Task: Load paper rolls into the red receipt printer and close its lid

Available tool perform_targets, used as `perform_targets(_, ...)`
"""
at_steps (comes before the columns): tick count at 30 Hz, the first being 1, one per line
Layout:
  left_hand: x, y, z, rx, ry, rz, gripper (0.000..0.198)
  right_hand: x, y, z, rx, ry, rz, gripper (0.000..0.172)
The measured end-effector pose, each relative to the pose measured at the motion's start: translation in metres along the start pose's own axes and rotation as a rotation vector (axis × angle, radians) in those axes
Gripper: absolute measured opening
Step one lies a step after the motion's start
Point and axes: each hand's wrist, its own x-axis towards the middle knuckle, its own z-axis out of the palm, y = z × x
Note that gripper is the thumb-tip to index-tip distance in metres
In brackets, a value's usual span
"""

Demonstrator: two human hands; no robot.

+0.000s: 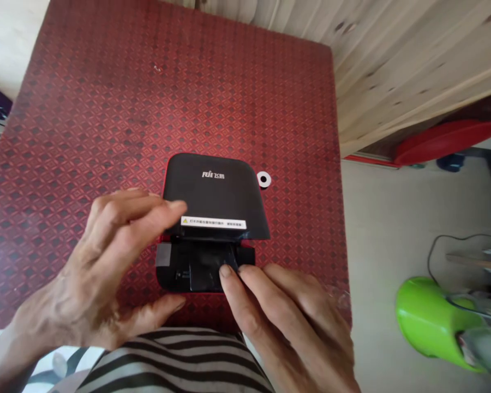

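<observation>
A black receipt printer (215,191) with red sides, FEIE lettering and a white warning label lies on the table. Its front part (174,273) is black and sits lower, past the lid's edge. A thin, glossy black piece (204,267) lies over this front part; its exact kind is unclear. My left hand (114,256) is around the printer's left side, fingers over the lid's edge and thumb apart near the front. At the black piece's right edge, my right hand (278,311) has its thumb and forefinger close together in a pinch.
Beside the printer's right side is a white ring (264,179) with a dark centre, like a paper roll's end. The red patterned table (188,98) meets a wooden wall (393,71). On the floor at right stand a green bin (425,316) and a red basin (445,142).
</observation>
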Motion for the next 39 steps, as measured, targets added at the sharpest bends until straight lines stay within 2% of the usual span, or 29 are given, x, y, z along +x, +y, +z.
perform_targets(3,-0.01,0.002,0.003,0.069,-0.101,0.118,0.084,-0.002,-0.002,0.001,-0.011,0.002,-0.006,0.031)
perform_targets(6,-0.017,0.001,0.01,0.125,-0.069,0.127,0.081,-0.003,-0.001,0.001,0.009,0.015,-0.01,0.031)
perform_targets(9,-0.018,-0.002,0.016,0.184,0.0,0.158,0.073,-0.001,0.001,0.002,0.034,0.032,0.03,0.023)
perform_targets(11,-0.017,-0.003,0.019,0.187,0.025,0.159,0.067,0.002,0.004,0.005,0.051,0.055,0.081,0.029)
perform_targets(13,-0.016,-0.004,0.02,0.16,0.024,0.154,0.064,0.004,0.007,0.009,0.063,0.054,0.122,0.039)
perform_targets(16,-0.015,-0.004,0.02,0.12,0.011,0.147,0.063,0.005,0.009,0.015,0.093,-0.014,0.147,0.046)
perform_targets(21,-0.016,-0.004,0.019,0.09,-0.026,0.126,0.055,0.003,0.01,0.019,0.137,0.0,0.165,0.049)
perform_targets(27,-0.015,-0.005,0.023,0.057,-0.007,0.153,0.053,0.0,0.012,0.021,0.184,0.007,0.151,0.05)
perform_targets(29,-0.019,-0.003,0.026,0.056,0.017,0.138,0.058,-0.004,0.015,0.025,0.256,0.083,0.163,0.05)
perform_targets(32,-0.033,0.001,0.031,0.063,0.136,0.059,0.077,-0.016,0.017,0.041,0.35,0.404,0.247,0.049)
perform_targets(34,-0.044,0.002,0.033,0.056,0.248,-0.031,0.084,-0.028,0.016,0.054,0.41,0.619,0.391,0.044)
perform_targets(35,-0.049,0.001,0.034,0.051,0.291,-0.063,0.083,-0.034,0.014,0.06,0.451,0.682,0.484,0.042)
perform_targets(37,-0.057,-0.001,0.035,0.068,0.346,-0.062,0.074,-0.048,0.006,0.071,0.537,0.711,0.68,0.043)
perform_targets(39,-0.061,-0.004,0.037,0.119,0.348,0.029,0.061,-0.06,-0.003,0.077,0.624,0.643,0.823,0.049)
